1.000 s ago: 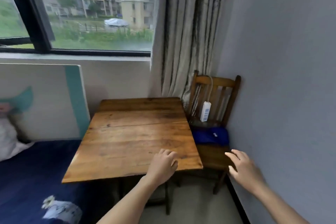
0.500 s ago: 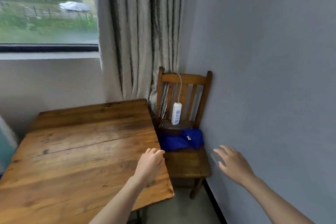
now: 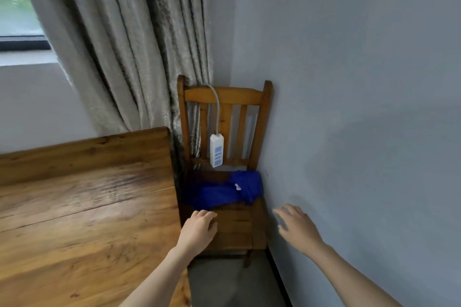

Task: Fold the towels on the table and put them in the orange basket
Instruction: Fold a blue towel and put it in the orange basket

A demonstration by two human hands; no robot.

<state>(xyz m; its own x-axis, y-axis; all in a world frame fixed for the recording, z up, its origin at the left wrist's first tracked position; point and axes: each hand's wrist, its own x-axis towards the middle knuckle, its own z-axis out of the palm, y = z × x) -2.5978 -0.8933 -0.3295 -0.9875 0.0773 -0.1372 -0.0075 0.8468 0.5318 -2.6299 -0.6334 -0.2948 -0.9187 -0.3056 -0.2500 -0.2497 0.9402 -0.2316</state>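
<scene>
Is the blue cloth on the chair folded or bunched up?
Bunched up: the blue cloth lies crumpled, with uneven creases, across the chair seat.

The chair (image 3: 234,227) stands right of the bench (image 3: 87,207), before the curtain (image 3: 124,45). A cloth (image 3: 222,190) lies on its seat, and a power strip (image 3: 216,151) hangs against its back.

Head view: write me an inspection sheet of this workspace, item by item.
Surface: wooden table, worn boards; no towels seen on the visible part.
Job's things: crumpled blue cloth, perhaps a towel, on the wooden chair seat; orange basket not seen.
Clutter: nothing seen.
Grippers: left hand over the seat's front, fingers loosely curled, holding nothing; right hand beside the wall, fingers spread, holding nothing.
Cables: white power strip hangs by its cable over the chair back.
Surroundings: grey curtain, window.
</scene>
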